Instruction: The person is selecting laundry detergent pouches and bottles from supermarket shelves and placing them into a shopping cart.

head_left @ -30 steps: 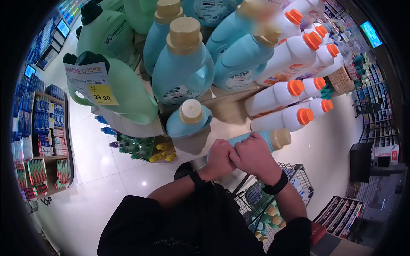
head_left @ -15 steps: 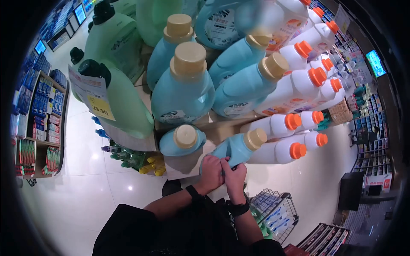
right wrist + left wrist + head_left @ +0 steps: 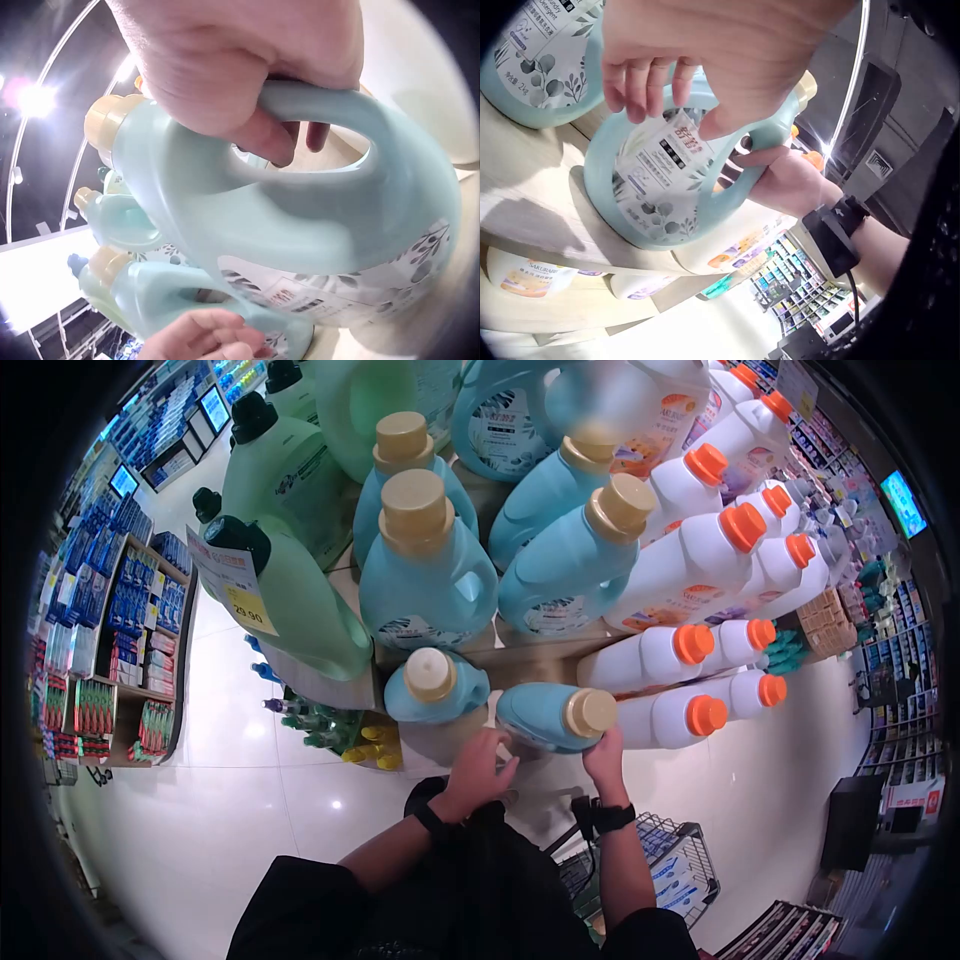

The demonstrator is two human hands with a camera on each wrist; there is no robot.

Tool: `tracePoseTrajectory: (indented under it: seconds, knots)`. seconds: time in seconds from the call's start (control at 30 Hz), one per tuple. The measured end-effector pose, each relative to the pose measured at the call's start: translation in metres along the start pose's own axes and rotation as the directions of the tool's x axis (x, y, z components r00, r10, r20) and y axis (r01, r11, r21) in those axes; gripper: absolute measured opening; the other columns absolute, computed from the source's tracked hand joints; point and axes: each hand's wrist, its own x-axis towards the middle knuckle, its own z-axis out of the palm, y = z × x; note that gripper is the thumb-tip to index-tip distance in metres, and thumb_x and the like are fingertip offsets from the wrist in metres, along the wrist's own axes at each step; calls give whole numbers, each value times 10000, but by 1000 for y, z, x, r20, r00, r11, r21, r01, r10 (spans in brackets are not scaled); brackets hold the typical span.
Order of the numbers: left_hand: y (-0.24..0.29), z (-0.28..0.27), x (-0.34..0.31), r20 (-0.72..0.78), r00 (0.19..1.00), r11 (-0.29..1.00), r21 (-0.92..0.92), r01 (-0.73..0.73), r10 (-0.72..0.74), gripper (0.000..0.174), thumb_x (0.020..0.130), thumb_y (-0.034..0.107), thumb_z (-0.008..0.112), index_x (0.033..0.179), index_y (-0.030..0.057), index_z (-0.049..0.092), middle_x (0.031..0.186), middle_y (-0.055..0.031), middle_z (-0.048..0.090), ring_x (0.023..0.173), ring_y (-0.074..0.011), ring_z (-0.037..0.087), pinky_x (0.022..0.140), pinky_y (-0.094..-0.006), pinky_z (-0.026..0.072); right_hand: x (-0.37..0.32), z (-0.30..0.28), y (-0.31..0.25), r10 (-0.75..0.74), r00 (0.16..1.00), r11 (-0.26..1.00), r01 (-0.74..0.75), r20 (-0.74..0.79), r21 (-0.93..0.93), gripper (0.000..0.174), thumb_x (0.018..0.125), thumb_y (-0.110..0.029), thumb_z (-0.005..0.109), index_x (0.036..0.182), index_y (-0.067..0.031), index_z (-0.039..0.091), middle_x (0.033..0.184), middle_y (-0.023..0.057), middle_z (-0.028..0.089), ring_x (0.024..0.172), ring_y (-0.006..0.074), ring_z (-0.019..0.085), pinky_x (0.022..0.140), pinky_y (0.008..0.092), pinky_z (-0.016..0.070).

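Observation:
A light blue laundry detergent bottle with a gold cap stands at the front edge of the shelf. My right hand grips its handle; in the right wrist view the thumb and fingers wrap round that handle. My left hand is off the bottle, just in front and to its left. In the left wrist view the left hand's fingers hang loosely bent before the bottle's label with nothing in them. Left of the held bottle stands another blue bottle.
Larger blue bottles fill the raised tier behind. White bottles with orange caps stand close on the right. At the left a green jug carries a price tag. A shopping cart stands below right.
The bottle has moved from my hands, out at the right, back and left onto the shelf beside the other blue bottle. My left hand has let go; my right has shifted to the handle side.

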Motion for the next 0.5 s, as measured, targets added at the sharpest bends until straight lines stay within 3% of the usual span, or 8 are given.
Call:
tracePoseTrajectory:
  seconds: [0.07,0.1,0.13,0.23,0.3,0.33,0.4,0.5]
  knots:
    - [-13,-3,3,8,998,998,-40,56,-55,348,796,178,700,1059,10,545,1018,-170,586,978,-371,580,839,-434,476,37,12,21,-36,996,999,35,80,18,249,846,11,584,1091,13,628,1003,133,689,982,209,645,885,324,478]
    - [-20,-3,7,-1,994,991,-81,108,-109,335,803,199,704,1036,2,566,1007,-172,602,971,-367,597,846,-427,483,32,19,7,-44,999,996,45,-8,81,178,833,13,593,1009,6,618,929,122,678,905,183,629,829,314,481]
    - [-19,3,12,25,994,991,-77,112,-111,335,803,199,704,1036,2,566,1007,-172,602,971,-367,597,846,-427,483,61,17,31,-109,992,994,108,71,11,97,824,4,610,918,2,584,851,113,650,835,152,594,775,305,475]
    - [-23,31,37,291,932,962,-105,254,-214,397,817,251,720,1082,-28,621,1054,-183,655,973,-325,644,854,-409,502,68,12,41,-91,996,993,92,-24,76,126,815,-31,657,894,-7,562,795,115,629,785,161,589,748,304,476]
    - [-36,45,46,379,887,866,-311,391,-264,452,818,279,731,1130,-40,656,1073,-209,684,976,-285,678,855,-388,518,68,21,46,10,998,998,-6,-65,67,302,792,-7,654,1071,-5,539,975,177,631,934,259,618,846,360,479]
    - [-24,38,61,408,870,894,-223,390,-278,456,833,268,711,1166,-38,650,1087,-224,686,997,-256,685,861,-365,522,60,20,46,30,996,997,-24,-80,67,302,792,-7,654,1071,-5,539,975,177,631,934,259,618,846,360,479]
    - [-29,44,61,378,891,902,-240,358,-253,434,837,263,704,1142,-43,659,1054,-222,694,983,-258,690,849,-355,523,43,23,45,-88,983,967,45,-161,-249,603,806,13,641,1357,11,396,1303,195,524,1172,278,557,953,362,462]
    - [-35,44,57,321,913,935,-161,315,-252,375,838,235,698,1084,-47,677,1030,-215,701,965,-267,695,832,-332,521,4,31,47,127,969,971,-165,-211,-175,705,803,21,627,1429,4,304,1366,226,452,1209,323,528,974,386,459]
